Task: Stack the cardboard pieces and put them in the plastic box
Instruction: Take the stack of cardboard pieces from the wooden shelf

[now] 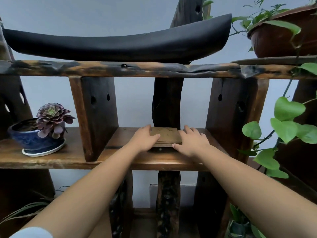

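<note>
A stack of flat brown cardboard pieces (pixel 165 135) sits in the middle compartment of the wooden shelf (pixel 120 157), in front of a dark upright post. My left hand (pixel 145 139) holds the stack's left side, with the thumb lying on its top. My right hand (pixel 193 140) holds the right side, fingers along the edge and the thumb tucked at the front corner. A dark shadow shows under the stack's front edge. I see no plastic box.
A blue pot with a purple succulent (pixel 40 133) stands on the shelf to the left, past a wooden divider (pixel 93 117). Green vine leaves (pixel 288 124) hang at the right. A black curved piece (pixel 120 43) lies on the upper board.
</note>
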Demonstrator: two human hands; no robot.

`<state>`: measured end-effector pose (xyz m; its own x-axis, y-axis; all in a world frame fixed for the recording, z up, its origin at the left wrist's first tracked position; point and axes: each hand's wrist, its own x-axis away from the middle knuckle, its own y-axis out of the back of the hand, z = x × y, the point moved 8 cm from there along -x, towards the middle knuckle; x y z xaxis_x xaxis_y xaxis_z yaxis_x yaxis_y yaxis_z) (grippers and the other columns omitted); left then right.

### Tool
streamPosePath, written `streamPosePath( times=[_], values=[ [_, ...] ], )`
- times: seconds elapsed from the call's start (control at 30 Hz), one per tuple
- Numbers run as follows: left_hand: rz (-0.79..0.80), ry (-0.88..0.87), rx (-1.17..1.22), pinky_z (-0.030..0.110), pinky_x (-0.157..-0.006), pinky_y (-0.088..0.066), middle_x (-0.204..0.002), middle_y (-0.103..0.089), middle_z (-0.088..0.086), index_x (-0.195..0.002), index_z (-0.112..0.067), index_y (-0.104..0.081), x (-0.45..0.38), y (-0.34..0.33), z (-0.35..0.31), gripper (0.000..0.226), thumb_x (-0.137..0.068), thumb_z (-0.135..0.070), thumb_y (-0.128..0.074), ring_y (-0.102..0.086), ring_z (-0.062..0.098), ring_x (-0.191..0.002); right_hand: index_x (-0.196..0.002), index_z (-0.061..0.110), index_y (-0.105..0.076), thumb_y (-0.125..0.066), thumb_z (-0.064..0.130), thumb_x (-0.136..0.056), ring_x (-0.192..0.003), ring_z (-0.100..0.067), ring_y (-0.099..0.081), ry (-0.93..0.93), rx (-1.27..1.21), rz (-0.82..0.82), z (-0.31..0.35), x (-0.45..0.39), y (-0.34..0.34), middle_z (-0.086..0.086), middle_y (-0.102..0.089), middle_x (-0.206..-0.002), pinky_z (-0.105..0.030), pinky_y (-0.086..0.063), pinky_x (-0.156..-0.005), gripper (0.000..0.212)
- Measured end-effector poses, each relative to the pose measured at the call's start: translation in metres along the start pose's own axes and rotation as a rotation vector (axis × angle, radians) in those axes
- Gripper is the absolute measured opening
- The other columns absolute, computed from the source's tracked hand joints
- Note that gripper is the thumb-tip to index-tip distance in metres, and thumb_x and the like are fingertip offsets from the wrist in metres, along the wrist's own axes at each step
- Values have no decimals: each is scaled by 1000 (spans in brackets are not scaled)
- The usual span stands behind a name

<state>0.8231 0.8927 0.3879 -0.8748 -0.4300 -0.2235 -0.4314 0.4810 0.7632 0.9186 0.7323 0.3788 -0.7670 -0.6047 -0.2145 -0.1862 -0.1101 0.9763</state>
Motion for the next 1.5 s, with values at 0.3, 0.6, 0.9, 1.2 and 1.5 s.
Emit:
streamPosePath(
  times=[0.3,0.6,0.9,1.2,1.5],
  values=[
    [56,231,172,33,-92,-34,-146,-45,12,-144,-10,-37,-40,-20,31,64,-92,-45,-50,-44,30,-130,-148,18,-35,-32,63,-92,-131,-34,-44,-285,-548,149,-21,-37,-35,-12,-44,-148,-43,-39,-102,72],
    [-13,368,236,30,-79,-42,-125,-57,16,-130,0,-48,-61,-37,41,49,-86,-16,-63,-57,30,-104,-135,11,-49,-67,45,-84,-110,-29,-58,-416,-661,129,-27,-59,-45,-11,-59,-127,-36,-48,-81,63],
    [87,401,573,45,-100,-47,-116,-64,18,-117,-2,-55,-60,-48,50,42,-78,0,-70,-60,33,-108,-141,10,-38,-78,27,-77,-105,-27,-51,-483,-1052,112,-36,-55,-56,-12,-52,-132,-37,-40,-80,77],
    [33,155,579,34,-95,-46,-116,-59,2,-123,-18,-43,-51,-43,44,55,-79,-7,-74,-56,21,-107,-140,19,-41,-76,18,-78,-113,-20,-48,-301,-1138,-93,-31,-40,-50,-6,-43,-140,-35,-38,-101,71],
    [-137,-79,205,30,-92,-40,-131,-54,1,-138,-28,-31,-33,-29,17,75,-79,-13,-74,-53,22,-118,-148,25,-20,-73,9,-79,-122,-21,-51,-116,-985,-273,-18,-27,-35,-2,-54,-134,-27,-37,-94,88]
  ],
)
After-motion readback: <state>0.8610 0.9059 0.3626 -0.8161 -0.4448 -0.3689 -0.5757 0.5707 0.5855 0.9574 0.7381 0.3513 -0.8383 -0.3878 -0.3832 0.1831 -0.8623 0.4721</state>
